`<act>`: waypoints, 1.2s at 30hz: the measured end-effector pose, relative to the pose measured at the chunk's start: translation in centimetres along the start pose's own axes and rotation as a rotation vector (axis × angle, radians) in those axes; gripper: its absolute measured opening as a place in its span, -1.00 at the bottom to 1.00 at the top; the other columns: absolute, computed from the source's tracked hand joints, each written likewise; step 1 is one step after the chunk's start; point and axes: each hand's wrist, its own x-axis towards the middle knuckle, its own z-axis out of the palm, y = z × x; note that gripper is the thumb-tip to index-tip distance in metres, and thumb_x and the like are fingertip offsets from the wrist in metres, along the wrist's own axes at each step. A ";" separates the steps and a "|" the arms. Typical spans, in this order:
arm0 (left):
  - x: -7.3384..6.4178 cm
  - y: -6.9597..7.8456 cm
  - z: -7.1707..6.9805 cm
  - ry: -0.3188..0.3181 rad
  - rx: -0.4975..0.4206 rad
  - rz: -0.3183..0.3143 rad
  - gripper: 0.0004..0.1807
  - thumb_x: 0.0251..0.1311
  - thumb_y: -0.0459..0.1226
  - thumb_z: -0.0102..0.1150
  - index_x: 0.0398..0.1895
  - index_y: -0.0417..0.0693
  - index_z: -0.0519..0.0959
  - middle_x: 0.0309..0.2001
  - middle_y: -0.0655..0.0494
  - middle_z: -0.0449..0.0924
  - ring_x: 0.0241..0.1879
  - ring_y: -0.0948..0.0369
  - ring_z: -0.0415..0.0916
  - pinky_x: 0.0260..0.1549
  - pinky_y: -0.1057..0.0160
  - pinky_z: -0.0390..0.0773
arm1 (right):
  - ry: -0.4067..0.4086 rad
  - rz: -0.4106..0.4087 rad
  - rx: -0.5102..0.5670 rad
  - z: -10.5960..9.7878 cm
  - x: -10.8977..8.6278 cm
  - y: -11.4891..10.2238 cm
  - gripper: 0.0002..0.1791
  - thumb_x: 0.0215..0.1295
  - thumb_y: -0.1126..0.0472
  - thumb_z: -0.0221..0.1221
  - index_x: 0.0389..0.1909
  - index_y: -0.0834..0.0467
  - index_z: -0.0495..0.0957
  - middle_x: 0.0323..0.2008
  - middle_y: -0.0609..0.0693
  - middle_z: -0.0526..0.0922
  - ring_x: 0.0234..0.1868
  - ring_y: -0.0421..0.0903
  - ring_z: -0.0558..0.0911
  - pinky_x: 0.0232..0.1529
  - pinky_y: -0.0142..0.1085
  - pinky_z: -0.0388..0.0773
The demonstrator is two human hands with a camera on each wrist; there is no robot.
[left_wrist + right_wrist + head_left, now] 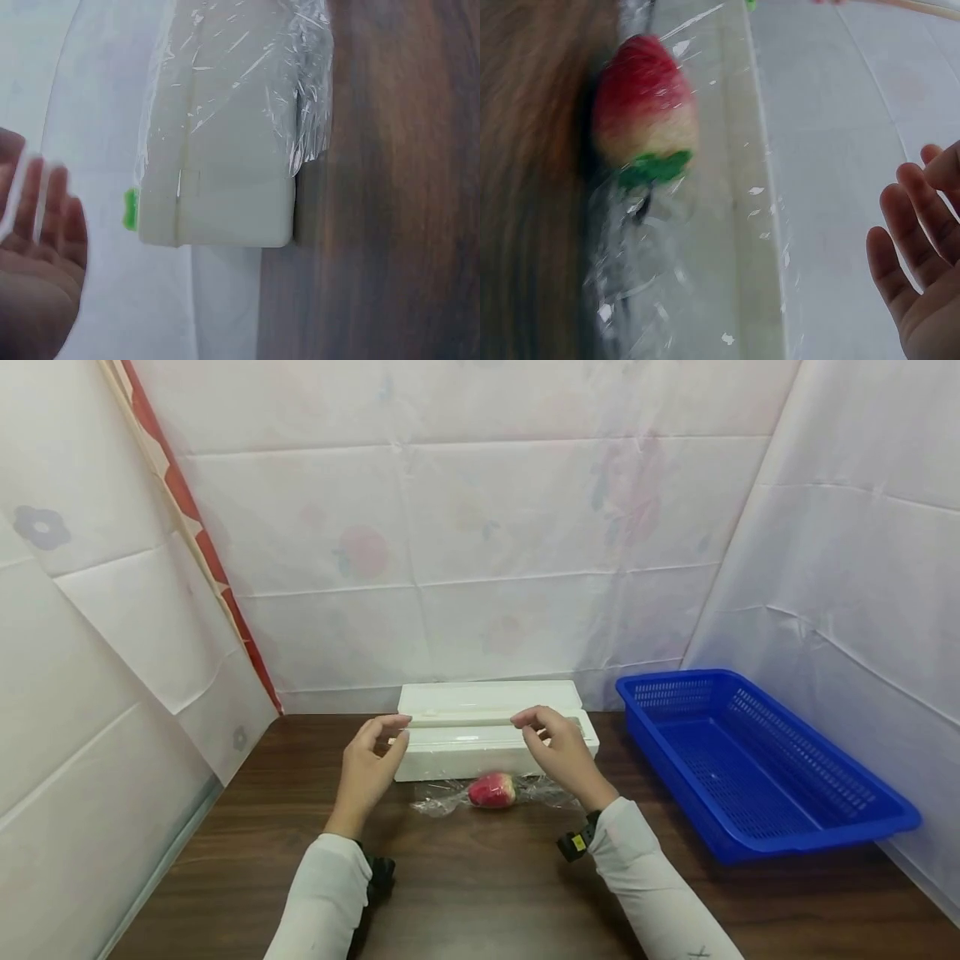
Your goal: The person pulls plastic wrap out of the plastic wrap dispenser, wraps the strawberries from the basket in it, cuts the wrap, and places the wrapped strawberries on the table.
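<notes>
A white cling film box [457, 764] stands near the back of the table with its long lid [487, 696] raised. Clear film [217, 90] drapes over its front and spreads onto the wood. In front of the box lies a red-and-cream toy fruit [491, 791], shaped like a strawberry, with green leaves [656, 166] and a dark stem; crinkled film [442, 797] lies around it. My left hand [371, 764] hovers by the box's left end, its fingers apart and holding nothing. Near the right end my right hand [561, 752] is raised with loosely bent, empty fingers [900, 225].
A blue perforated plastic basket [667, 777] stands on the right of the dark wooden table [465, 877]. White patterned sheets [487, 527] form walls behind and at both sides. A small green piece [130, 208] shows at the box's lid edge.
</notes>
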 end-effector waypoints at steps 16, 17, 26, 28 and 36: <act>-0.8 1.7 2.4 -0.510 0.187 0.321 -0.84 0.33 -0.35 0.25 -0.07 -0.05 0.69 -0.17 0.15 0.70 -0.19 0.29 0.62 -0.12 0.05 0.65 | -0.145 -0.093 -0.260 -1.3 -3.1 0.9 -0.87 0.27 0.33 0.30 -0.18 0.14 0.69 -0.22 -0.10 0.70 -0.16 -0.11 0.64 -0.11 -0.16 0.61; -0.9 1.9 2.4 -0.541 0.195 0.311 -0.82 0.33 -0.34 0.26 -0.04 -0.06 0.68 -0.14 0.14 0.70 -0.16 0.26 0.63 -0.10 0.04 0.64 | -0.167 -0.092 -0.265 -1.2 -3.2 0.9 -0.87 0.26 0.32 0.31 -0.18 0.15 0.69 -0.21 -0.09 0.70 -0.16 -0.10 0.64 -0.11 -0.16 0.61; -1.6 1.9 3.7 -0.675 0.266 0.366 -0.67 0.31 -0.34 0.27 0.13 -0.18 0.61 0.07 0.00 0.64 0.07 0.06 0.57 0.06 0.03 0.56 | -0.255 -0.216 -0.275 0.5 -4.1 1.4 -0.71 0.14 0.27 0.45 -0.13 0.21 0.66 -0.17 0.03 0.72 -0.09 -0.03 0.66 -0.02 -0.11 0.58; -1.8 1.8 3.9 -0.691 0.282 0.347 -0.66 0.32 -0.34 0.26 0.14 -0.22 0.60 0.03 -0.04 0.64 0.03 0.03 0.57 0.02 0.01 0.57 | -0.274 -0.218 -0.273 0.8 -4.2 1.4 -0.69 0.14 0.27 0.45 -0.10 0.22 0.67 -0.16 0.05 0.72 -0.06 -0.02 0.65 0.02 -0.10 0.57; -2.5 1.7 4.2 -0.750 0.350 0.262 -0.62 0.32 -0.34 0.26 0.17 -0.28 0.58 0.09 -0.09 0.60 0.14 -0.01 0.52 0.15 -0.05 0.49 | -0.400 -0.083 -0.275 1.4 -4.8 1.2 -0.62 0.28 0.22 0.36 0.10 0.19 0.64 -0.01 0.04 0.71 0.05 -0.01 0.64 0.09 -0.08 0.56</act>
